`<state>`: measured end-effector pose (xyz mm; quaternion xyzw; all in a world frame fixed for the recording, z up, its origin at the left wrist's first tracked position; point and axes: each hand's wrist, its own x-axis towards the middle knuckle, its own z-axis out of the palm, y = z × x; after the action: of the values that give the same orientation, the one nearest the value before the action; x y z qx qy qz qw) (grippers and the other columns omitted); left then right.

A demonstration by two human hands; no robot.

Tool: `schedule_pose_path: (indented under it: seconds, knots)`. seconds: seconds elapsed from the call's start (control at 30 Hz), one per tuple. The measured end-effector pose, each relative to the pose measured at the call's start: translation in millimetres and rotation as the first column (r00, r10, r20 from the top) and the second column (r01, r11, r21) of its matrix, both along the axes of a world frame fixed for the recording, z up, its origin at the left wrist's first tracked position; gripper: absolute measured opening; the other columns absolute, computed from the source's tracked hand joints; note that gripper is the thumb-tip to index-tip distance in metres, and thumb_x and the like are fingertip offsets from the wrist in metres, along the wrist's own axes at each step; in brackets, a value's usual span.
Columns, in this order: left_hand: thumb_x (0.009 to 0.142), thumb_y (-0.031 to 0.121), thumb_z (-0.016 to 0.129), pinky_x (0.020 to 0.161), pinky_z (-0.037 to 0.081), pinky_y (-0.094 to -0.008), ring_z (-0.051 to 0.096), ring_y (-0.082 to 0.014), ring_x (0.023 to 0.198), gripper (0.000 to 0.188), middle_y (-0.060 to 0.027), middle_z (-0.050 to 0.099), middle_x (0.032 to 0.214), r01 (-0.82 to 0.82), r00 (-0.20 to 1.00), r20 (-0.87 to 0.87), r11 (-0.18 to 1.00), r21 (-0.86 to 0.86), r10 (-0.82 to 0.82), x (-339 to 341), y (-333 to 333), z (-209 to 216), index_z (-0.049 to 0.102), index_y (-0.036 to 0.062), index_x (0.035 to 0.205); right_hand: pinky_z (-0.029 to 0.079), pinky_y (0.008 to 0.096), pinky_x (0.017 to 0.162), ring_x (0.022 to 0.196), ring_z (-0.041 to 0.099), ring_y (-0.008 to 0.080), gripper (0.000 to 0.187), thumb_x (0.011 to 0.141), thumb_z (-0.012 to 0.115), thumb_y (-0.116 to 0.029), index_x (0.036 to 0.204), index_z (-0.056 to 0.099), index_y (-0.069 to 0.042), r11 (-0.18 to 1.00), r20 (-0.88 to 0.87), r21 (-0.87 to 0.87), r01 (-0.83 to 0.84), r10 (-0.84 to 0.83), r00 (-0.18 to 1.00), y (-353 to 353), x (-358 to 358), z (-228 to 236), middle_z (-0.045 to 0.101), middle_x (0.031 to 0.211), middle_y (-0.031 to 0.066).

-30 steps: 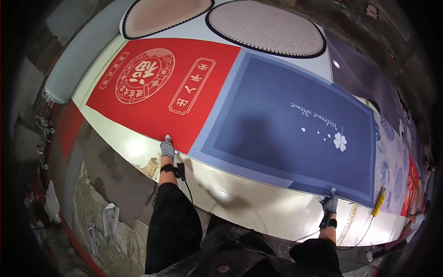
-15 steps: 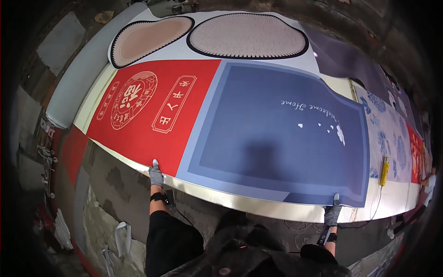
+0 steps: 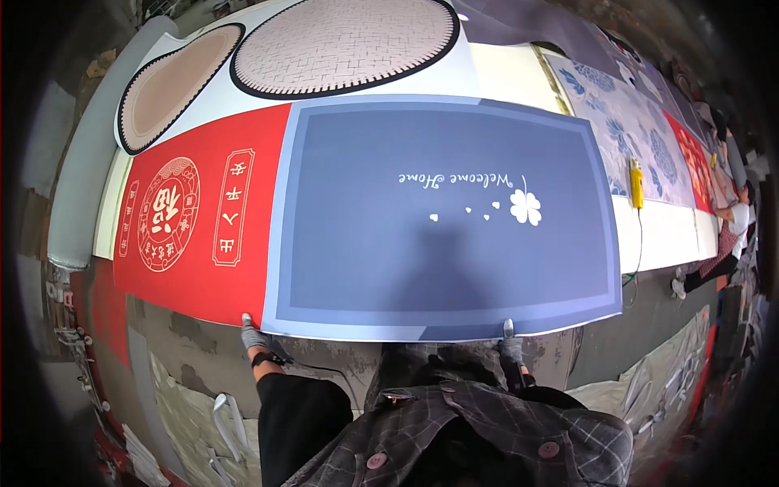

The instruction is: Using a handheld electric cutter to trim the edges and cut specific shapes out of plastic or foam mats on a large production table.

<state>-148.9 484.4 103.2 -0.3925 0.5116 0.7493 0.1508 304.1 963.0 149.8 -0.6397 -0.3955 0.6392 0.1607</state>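
Note:
A wide printed mat sheet lies across the table, with a red panel (image 3: 207,280) on the left and a blue panel (image 3: 357,235) on the right. My left hand (image 3: 253,334), in a grey glove, grips the near edge of the red panel close to where it meets the blue. Its thumb lies on top and the fingers are hidden underneath. Farther right, my gloved right hand (image 3: 510,345) pinches the blue panel's near edge the same way. The blue panel carries white lettering and a white clover; the red one bears pale-gold characters and a round emblem.
Beyond lies a white sheet with oval prints (image 3: 349,49). A grey roll (image 3: 85,187) runs along the left end. A yellow-handled corded tool (image 3: 636,185) rests on the pale table (image 3: 669,235) at right, near a floral sheet (image 3: 625,122). Another person (image 3: 734,227) is at the far right.
Both hands keep their grip while the sheet has come nearer to me and lies flatter, its far edge drawn away from the grey-purple material. The view has shifted too.

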Motion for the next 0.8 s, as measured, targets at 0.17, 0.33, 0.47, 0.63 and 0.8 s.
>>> schedule_pose_path:
  seconds: [0.17,0.33,0.47,0.63,0.8]
  knots:
    - [0.088,0.044,0.054,0.078,0.051,-0.0432,0.059,-0.0279,0.088,0.053,-0.0138,0.059,0.106,0.043,0.998,0.055,0.939,-0.342,-0.025,13.8,62.2,-0.2,0.052,-0.0033,0.112,0.046,0.0285,0.049,0.061,0.055,0.0125,0.034,0.09,0.055,-0.04,0.097,0.054,-0.006,0.999,-0.395,0.016,0.034,-0.025,0.918,4.2,-0.6,8.6,0.057,0.08,0.0008]
    - [0.09,0.045,0.049,0.073,0.052,-0.0383,0.059,-0.025,0.089,0.054,-0.0131,0.059,0.105,0.2,0.968,-0.103,0.952,-0.23,-0.228,25.8,51.2,-11.1,0.053,-0.0041,0.112,0.048,0.0325,0.063,0.076,0.056,0.0168,0.045,0.086,0.06,-0.038,0.113,0.05,-0.004,0.954,-0.028,0.293,-0.057,0.068,0.997,8.0,-14.2,38.4,0.058,0.086,0.0045]
    - [0.093,0.049,0.035,0.077,0.049,-0.0408,0.06,-0.0278,0.089,0.057,-0.012,0.063,0.103,0.315,0.948,0.196,0.832,-0.456,-0.251,12.1,-1.9,-15.2,0.056,-0.0001,0.112,0.049,0.0347,0.067,0.081,0.06,0.0206,0.049,0.083,0.061,-0.044,0.111,0.054,-0.005,0.93,0.364,0.249,-0.27,0.168,0.916,3.6,-40.8,31.7,0.061,0.085,0.008]
    - [0.09,0.047,0.039,0.083,0.046,-0.0388,0.054,-0.0278,0.103,0.055,-0.0153,0.055,0.116,0.609,0.791,0.525,0.323,-0.724,-0.315,9.8,89.0,-31.5,0.054,0.0008,0.115,0.049,0.0386,0.073,0.083,0.062,0.0281,0.039,0.084,0.058,-0.034,0.105,0.057,-0.002,0.993,0.473,-0.056,0.103,-0.065,0.879,25.9,80.5,-73.1,0.064,0.086,0.0161]
    - [0.086,0.047,0.044,0.09,0.042,-0.0387,0.047,-0.0307,0.114,0.059,-0.0191,0.045,0.127,0.113,0.929,0.236,-0.389,-0.914,-0.285,2.3,182.9,28.8,0.048,-0.0004,0.12,0.046,0.0386,0.082,0.095,0.058,0.034,0.057,0.08,0.062,-0.03,0.124,0.044,0.001,0.964,0.727,0.256,0.07,-0.24,0.643,52.8,32.5,-24.1,0.06,0.1,0.0236]
